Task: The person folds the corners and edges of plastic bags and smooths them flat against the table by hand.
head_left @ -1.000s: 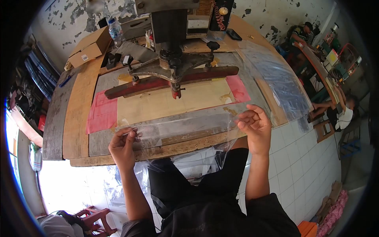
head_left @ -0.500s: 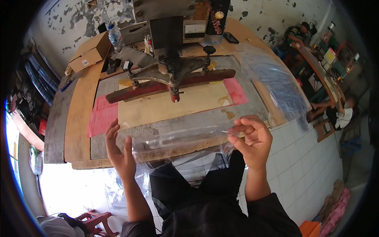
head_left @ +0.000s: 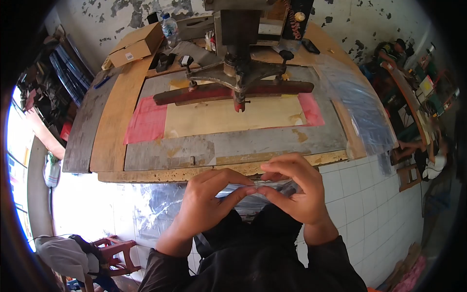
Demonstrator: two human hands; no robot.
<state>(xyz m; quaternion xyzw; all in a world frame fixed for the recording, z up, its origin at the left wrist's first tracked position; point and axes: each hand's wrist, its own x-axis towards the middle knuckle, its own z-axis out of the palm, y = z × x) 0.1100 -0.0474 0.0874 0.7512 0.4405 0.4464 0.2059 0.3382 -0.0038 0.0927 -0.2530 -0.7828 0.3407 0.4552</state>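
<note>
1. Nearest, above the lap, the left hand brings thumb and forefinger almost together, apparently pinching clear plastic film. The right hand meets it there with fingers loosely curled; how firmly it grips, I cannot tell.
2. The film lies between and behind the hands, near the desk's near edge. The step looks like handling its edge at the fingertips; the next move calls for a secure pinch and separate layers.
3. Farther on, a pale sheet with red ends lies flat under the press bar, which carries no readable writing.
4. At the far left, the cardboard box bears a white label, and the bottle a bluish one; both are too small to read.
</note>
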